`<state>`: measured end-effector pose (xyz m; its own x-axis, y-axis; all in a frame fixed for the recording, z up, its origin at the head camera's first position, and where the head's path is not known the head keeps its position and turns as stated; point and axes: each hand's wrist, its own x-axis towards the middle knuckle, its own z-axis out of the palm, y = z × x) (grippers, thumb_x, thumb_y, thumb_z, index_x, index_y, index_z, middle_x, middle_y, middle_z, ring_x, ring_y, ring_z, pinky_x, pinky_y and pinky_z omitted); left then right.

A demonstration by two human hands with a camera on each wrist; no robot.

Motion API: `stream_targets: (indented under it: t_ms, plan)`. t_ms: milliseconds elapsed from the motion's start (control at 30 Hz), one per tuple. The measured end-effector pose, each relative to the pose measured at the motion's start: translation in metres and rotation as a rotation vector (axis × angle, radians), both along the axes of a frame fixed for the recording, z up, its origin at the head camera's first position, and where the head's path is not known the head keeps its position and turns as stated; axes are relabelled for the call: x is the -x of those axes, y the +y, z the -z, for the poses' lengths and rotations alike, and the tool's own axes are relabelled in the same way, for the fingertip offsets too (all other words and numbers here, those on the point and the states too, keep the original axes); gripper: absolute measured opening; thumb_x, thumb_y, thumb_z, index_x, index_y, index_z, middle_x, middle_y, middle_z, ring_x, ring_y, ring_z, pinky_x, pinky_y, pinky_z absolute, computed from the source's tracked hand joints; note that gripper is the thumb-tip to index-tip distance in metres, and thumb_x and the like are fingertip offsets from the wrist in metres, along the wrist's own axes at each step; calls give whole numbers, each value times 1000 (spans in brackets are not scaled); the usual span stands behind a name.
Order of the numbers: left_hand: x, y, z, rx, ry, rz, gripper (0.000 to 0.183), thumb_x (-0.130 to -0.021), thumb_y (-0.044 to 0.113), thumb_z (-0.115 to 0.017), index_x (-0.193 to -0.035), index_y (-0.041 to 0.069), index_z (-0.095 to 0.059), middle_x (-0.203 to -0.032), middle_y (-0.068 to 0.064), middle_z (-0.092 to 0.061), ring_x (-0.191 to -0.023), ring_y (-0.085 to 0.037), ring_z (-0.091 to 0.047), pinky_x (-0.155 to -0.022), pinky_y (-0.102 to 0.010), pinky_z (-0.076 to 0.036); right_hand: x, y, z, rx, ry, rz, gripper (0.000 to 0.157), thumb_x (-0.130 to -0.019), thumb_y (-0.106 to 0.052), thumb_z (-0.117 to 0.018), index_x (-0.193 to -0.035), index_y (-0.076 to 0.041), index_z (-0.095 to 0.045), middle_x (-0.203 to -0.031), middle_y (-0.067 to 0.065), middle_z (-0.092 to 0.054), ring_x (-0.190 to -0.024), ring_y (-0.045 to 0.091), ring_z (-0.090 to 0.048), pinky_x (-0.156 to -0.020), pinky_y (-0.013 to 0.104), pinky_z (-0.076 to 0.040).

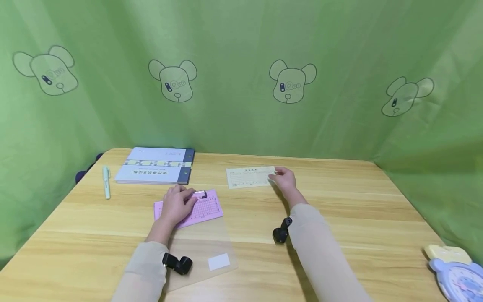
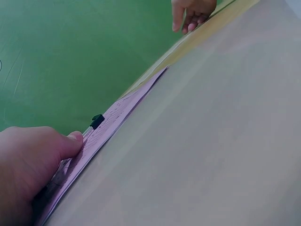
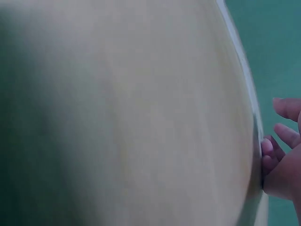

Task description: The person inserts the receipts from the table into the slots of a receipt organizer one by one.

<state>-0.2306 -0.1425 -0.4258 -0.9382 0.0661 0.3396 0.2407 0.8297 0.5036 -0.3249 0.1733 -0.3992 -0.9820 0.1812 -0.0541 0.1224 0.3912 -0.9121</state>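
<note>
My left hand (image 1: 176, 204) lies over the left part of a pink printed form (image 1: 205, 207). Its index finger and thumb close around a metal clip with black ends (image 1: 201, 194) near the form's far edge; in the left wrist view the thumb rests along the clip (image 2: 98, 121), and the other fingers are hidden. Under the form, a clear board (image 1: 200, 243) with a white label (image 1: 219, 262) extends towards me. Further off, my right hand (image 1: 284, 179) is at the right end of a pale printed slip (image 1: 249, 177), thumb and fingers apart, fingertips right at the slip's edge.
Behind the left hand, a blue-and-white account book (image 1: 154, 165) lies close to the table's far edge. A mint-green capped pen (image 1: 106, 182) is left of it. A light-blue bear-eared clock-like object (image 1: 460, 279) and a cream piece (image 1: 448, 253) sit at the right edge. Green curtain (image 1: 234, 117) surrounds the table.
</note>
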Motion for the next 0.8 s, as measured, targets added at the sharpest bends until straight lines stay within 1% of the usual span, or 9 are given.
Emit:
stream_targets:
  t_ms: [133,267,400,567,800]
  plan:
    - [1,1,1,1,0,-4,33,-80,23,-60,-107,4,-61,-95,-9,-48,-86,-25,-39,-76,-40,-30,0,1,3,-104,-13,13,52,-75,-10,-63,-121,4,-44,-122,18,-44,-112,29,-38,-92,34,-30]
    - [1,0,1,-6,-3,-8,33,-80,23,-60,-107,4,-61,-96,-10,-48,-87,-25,-39,-77,-40,-30,-1,2,3,-217,-22,11,61,-75,-16,-65,-126,4,-39,-126,20,-38,-115,33,-33,-93,37,-28]
    - [1,0,1,-14,-12,-14,33,-80,23,-60,-107,4,-61,-96,-9,-48,-89,-25,-39,-78,-40,-29,-4,3,1,-321,-52,-3,68,-75,-25,-65,-128,5,-35,-125,25,-31,-113,38,-30,-93,42,-26]
    - [1,1,2,-16,-25,-18,33,-80,23,-59,-108,5,-60,-97,-9,-47,-89,-25,-39,-78,-40,-29,-4,3,1,-448,-83,-41,73,-74,-33,-65,-128,5,-35,-120,28,-29,-107,39,-30,-91,45,-25]
    - [2,1,3,-18,-7,-16,32,-80,23,-60,-107,5,-61,-95,-9,-48,-88,-25,-39,-78,-40,-29,-6,4,0,-503,-74,-71,66,-75,-30,-63,-126,4,-38,-118,28,-29,-107,40,-28,-90,44,-25]
